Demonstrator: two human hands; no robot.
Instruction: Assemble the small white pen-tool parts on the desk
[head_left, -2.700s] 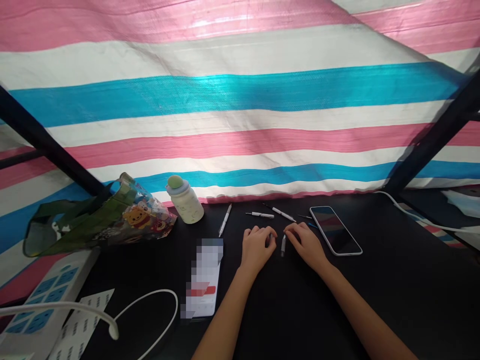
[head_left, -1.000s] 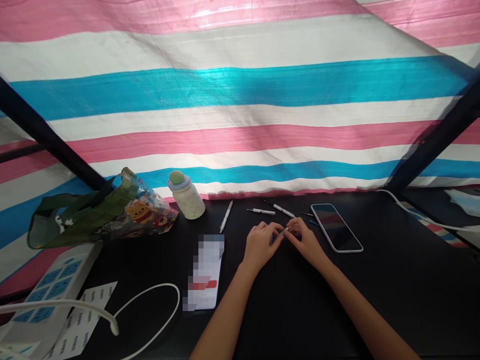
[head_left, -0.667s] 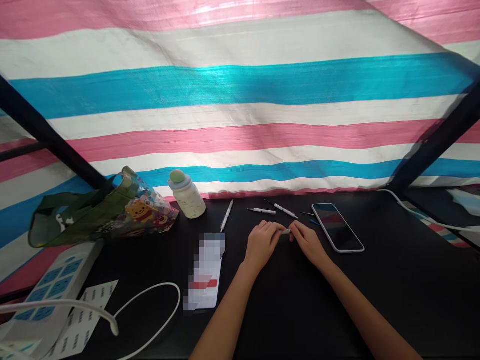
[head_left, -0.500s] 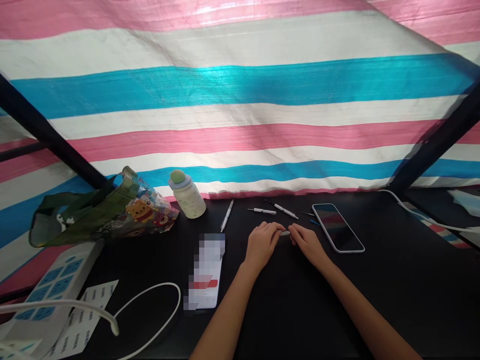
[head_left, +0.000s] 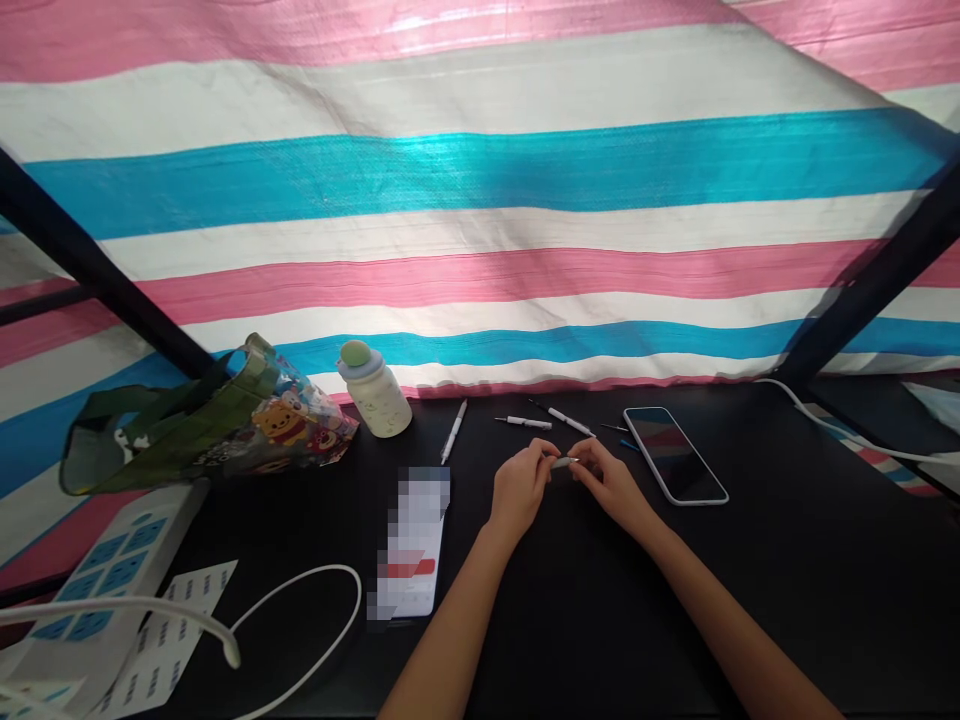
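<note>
Between my hands is a short white pen barrel (head_left: 561, 462), with a small shiny tip at its right end. My left hand (head_left: 519, 490) grips its left part, fingers curled over it. At the tip, my right hand (head_left: 606, 482) pinches with thumb and forefinger. Just beyond my hands lie a white pen piece (head_left: 529, 423) and another white pen piece with a dark thin end (head_left: 566, 418). A whole white pen (head_left: 454, 432) rests farther left. Near the right-hand phone are a thin dark rod (head_left: 615, 428) and a small blue piece (head_left: 628, 445).
A phone with a dark screen (head_left: 679, 456) lies right of my hands, a lit phone (head_left: 412, 545) left. Further left are a bottle (head_left: 379, 395), a green bag (head_left: 225, 430), a power strip (head_left: 112, 570), a label sheet (head_left: 180, 630) and a white cable (head_left: 358, 600).
My right fingers have shifted slightly left and opened a little around the tip, so more of the barrel shows. The left hand moved only slightly. Other things lie as before.
</note>
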